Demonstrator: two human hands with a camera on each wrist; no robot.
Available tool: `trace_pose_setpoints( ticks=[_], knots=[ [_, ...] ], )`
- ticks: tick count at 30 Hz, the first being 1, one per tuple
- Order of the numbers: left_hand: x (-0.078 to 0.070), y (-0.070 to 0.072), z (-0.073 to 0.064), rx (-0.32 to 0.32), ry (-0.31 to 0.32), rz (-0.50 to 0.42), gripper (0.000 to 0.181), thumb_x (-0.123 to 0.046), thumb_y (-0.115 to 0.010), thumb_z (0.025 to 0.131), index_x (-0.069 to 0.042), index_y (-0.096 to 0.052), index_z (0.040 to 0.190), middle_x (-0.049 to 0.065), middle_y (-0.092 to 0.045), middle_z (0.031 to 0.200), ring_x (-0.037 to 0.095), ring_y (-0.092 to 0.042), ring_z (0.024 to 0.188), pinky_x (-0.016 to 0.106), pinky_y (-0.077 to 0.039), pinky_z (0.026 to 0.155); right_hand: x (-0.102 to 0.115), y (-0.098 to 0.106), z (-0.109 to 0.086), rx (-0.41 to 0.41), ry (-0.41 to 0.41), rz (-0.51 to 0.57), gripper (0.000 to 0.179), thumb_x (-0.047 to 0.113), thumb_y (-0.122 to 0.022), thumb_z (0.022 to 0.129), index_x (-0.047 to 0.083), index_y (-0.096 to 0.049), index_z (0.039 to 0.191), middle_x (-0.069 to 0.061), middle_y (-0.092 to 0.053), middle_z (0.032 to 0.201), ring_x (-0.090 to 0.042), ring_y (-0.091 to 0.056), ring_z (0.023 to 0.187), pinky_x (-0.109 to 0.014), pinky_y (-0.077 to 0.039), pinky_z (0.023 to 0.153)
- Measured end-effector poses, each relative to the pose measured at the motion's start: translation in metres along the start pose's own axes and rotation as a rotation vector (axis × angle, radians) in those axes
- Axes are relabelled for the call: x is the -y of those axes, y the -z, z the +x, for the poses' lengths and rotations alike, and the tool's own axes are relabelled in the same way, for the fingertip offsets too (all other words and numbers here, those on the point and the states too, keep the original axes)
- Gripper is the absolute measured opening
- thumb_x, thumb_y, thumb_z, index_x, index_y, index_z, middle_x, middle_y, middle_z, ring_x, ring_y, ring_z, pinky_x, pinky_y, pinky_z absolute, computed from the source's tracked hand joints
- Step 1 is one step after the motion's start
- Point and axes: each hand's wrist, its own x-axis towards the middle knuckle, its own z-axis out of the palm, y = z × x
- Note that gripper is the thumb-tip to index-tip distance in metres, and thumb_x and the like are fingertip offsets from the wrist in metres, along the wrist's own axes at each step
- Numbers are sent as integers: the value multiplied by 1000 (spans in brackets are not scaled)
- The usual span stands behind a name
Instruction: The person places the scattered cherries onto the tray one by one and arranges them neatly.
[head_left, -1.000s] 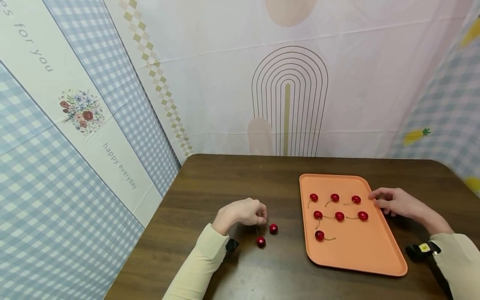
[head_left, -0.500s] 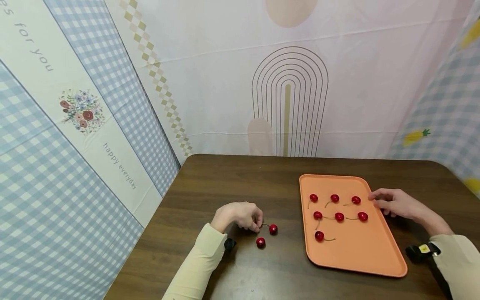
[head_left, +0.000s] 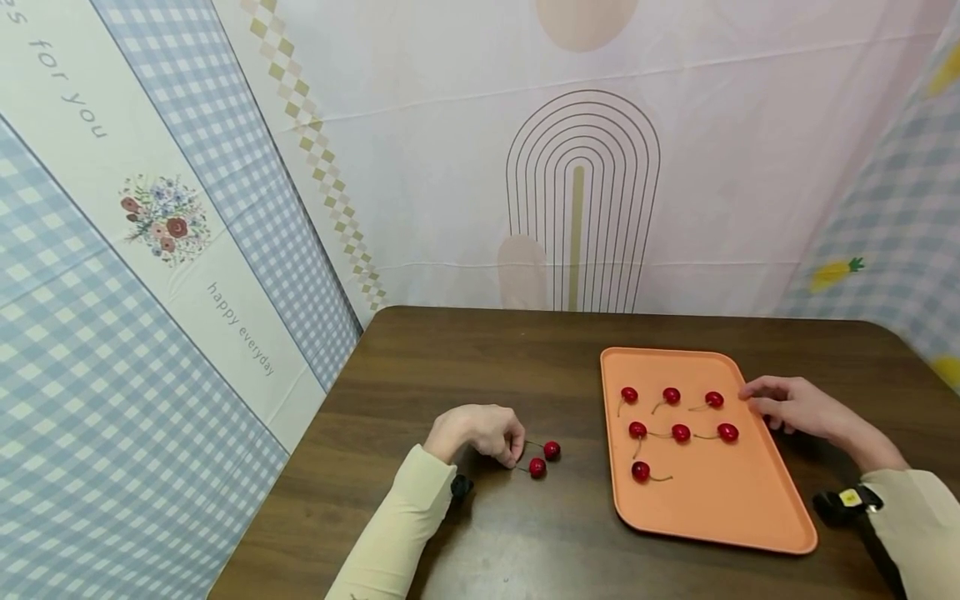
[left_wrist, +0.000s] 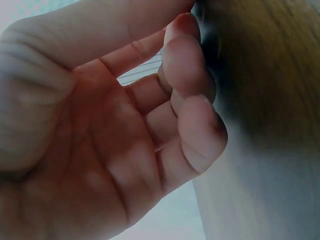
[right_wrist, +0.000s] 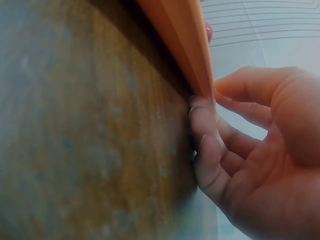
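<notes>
My left hand (head_left: 487, 432) is low over the table with thumb and fingertips pinched together at the stem of a cherry (head_left: 537, 468). Just behind it lies a second red cherry (head_left: 552, 451), its stem also running to those fingertips. In the left wrist view the palm and curled fingers (left_wrist: 192, 65) fill the frame, and the cherries are hidden. At the right, my right hand (head_left: 798, 406) grips the long edge of an orange tray (head_left: 720, 512) between thumb and fingers. The right wrist view shows this grip, with fingertips (right_wrist: 202, 120) right at the tray's outer side.
Several cherries (head_left: 680, 433) with stems lie in rows on the tray, toward its far and left parts. The brown wooden table (head_left: 465, 358) meets a printed cloth backdrop (head_left: 435, 183) behind it, and a blue checked cloth (head_left: 127, 350) hangs at the left.
The nearer cherry by the left hand has swung right and away, its stem turning sideways. The other cherry has shifted slightly too. The right hand still holds the tray.
</notes>
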Motion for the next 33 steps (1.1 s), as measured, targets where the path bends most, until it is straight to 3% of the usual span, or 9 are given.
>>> trace_pose_setpoints(
  ticks=[12,17,21,28,33],
  knots=[
    [-12,1,-8,-18,61,113,22,-10,-73,81,-22,-64,65,-12,-55,64,4,-48,60,20,-40,56,3,0,-3,-5,2,15,35,24,-51,102,-2,-56,125,-5,-61,86,-14,-56,67,-30,-49,58],
    [-12,-2,-13,-2,6,171,29,-4,-65,78,-22,-58,57,-12,-46,56,4,-41,53,19,-34,52,5,-1,-2,-9,3,13,35,23,-52,102,-2,-57,125,-6,-59,81,-15,-54,64,-30,-48,56],
    [-10,1,-15,0,-27,154,30,-2,-61,76,-22,-55,54,-13,-42,53,3,-39,51,19,-32,51,4,-2,-2,-8,5,17,35,22,-51,102,-3,-56,125,-6,-59,81,-15,-54,64,-30,-48,55],
    [-13,18,-18,-44,-122,31,18,-4,-62,82,-19,-63,72,-12,-52,65,2,-45,58,18,-38,56,2,0,-1,-12,4,22,35,23,-52,102,-2,-57,125,-6,-59,82,-14,-53,64,-29,-47,55],
    [-25,29,-10,-93,-202,19,14,-7,-60,83,-18,-64,77,-12,-53,67,1,-45,59,17,-38,57,2,-1,-1,-11,9,25,35,23,-51,102,-3,-56,125,-5,-58,82,-14,-53,64,-30,-47,55]
  ],
)
